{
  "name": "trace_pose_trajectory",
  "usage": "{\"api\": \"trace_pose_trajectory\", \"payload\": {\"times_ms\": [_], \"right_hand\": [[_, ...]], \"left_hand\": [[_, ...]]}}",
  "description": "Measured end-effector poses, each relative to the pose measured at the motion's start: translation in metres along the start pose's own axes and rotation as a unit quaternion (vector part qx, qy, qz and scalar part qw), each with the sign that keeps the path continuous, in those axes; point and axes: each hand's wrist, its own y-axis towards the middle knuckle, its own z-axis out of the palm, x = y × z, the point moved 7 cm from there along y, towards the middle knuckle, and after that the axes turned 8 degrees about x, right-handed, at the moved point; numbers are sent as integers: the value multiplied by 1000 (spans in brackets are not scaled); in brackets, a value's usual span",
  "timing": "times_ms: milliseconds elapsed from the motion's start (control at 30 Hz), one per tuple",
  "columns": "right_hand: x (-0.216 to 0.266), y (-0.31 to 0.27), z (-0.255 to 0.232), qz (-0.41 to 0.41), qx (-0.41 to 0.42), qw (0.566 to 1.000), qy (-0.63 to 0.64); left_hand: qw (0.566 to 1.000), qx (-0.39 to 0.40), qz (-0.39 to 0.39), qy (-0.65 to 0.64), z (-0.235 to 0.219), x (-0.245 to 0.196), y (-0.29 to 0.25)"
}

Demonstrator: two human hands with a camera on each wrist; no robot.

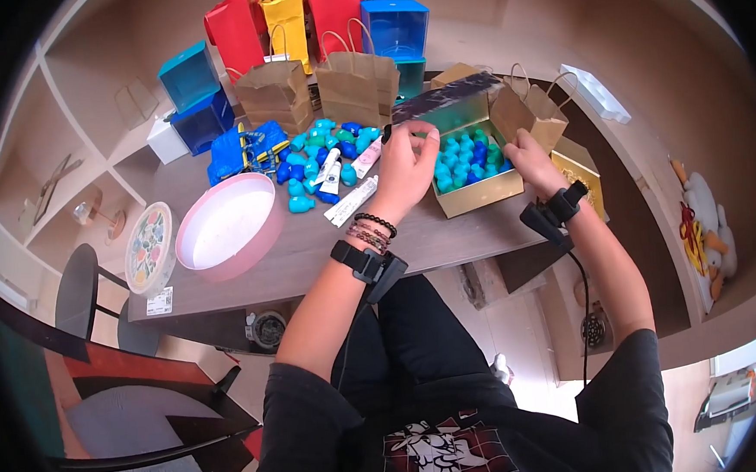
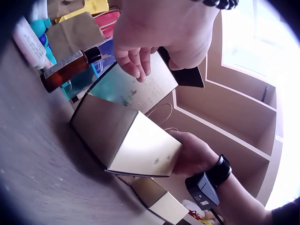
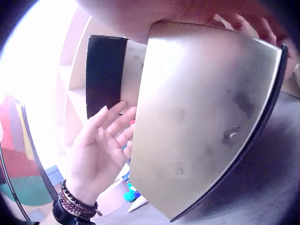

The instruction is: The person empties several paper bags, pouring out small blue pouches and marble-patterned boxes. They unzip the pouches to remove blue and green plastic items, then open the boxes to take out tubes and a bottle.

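Observation:
A gold box [image 1: 479,197] with its lid [image 1: 448,100] raised stands on the table, filled with small teal and blue rounded pieces [image 1: 468,154]. My right hand [image 1: 533,164] grips the box at its right side; in the right wrist view its fingers [image 3: 234,21] curl past the top of the gold wall. My left hand [image 1: 408,167] hovers by the box's left front, in front of the raised lid. Its fingers [image 2: 136,65] are loosely bent with nothing between them, also seen in the right wrist view. A brown bottle [image 2: 68,72] with a black cap lies beside the box.
Left of the box lie loose teal and blue pieces [image 1: 301,204], white tubes [image 1: 352,201], a pink round tin [image 1: 230,223] and its floral lid [image 1: 149,250]. Kraft bags [image 1: 274,95] and blue boxes [image 1: 395,27] stand behind. Another gold box [image 1: 577,159] sits at the right.

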Motion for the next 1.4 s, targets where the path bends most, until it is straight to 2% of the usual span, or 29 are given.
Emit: {"api": "trace_pose_trajectory", "payload": {"times_ms": [33,67,100,267,333,567,667,800,867,900,933,1000,1067,1167,1267,1333,1367,1400], "right_hand": [[9,2,-4,-49,-34,997,-57],[20,1,-6,-97,-68,986,-114],[27,0,-6,-109,-71,984,-123],[40,6,-4,-108,-81,976,-170],[39,9,-3,-106,-79,977,-167],[32,12,-3,-85,-89,984,-129],[33,11,-4,-75,-86,986,-124],[41,12,-2,-84,-72,983,-144],[42,18,0,-88,-81,979,-168],[45,19,1,-92,-90,973,-191],[46,21,3,-92,-90,973,-190],[58,18,8,-81,-99,967,-221],[69,16,15,-75,-97,966,-228],[82,16,24,-73,-95,961,-250],[92,17,29,-82,-98,952,-277],[97,17,34,-87,-98,948,-290],[101,16,37,-99,-101,942,-304],[105,16,39,-111,-104,936,-319]], "left_hand": [[1000,0,-1,0,0,4,0],[999,-41,32,-4,-7,0,-1],[994,-83,64,-8,-13,-3,-3],[993,-106,30,43,-26,9,-3],[988,-111,51,95,-27,11,-4],[982,-104,92,128,-29,-3,-1],[964,-134,124,191,-39,-6,12],[967,-146,85,189,-53,14,24],[972,-154,27,177,-60,31,24],[970,-163,21,177,-62,36,21],[970,-162,22,178,-63,40,17],[971,-142,-35,190,-62,50,11],[972,-164,-20,168,-62,51,7],[979,-122,50,157,-49,22,-5],[989,55,64,123,-13,-8,-24],[957,206,125,159,18,-15,-39],[958,204,124,159,24,-13,-44],[936,276,148,159,41,-10,-53]]}}
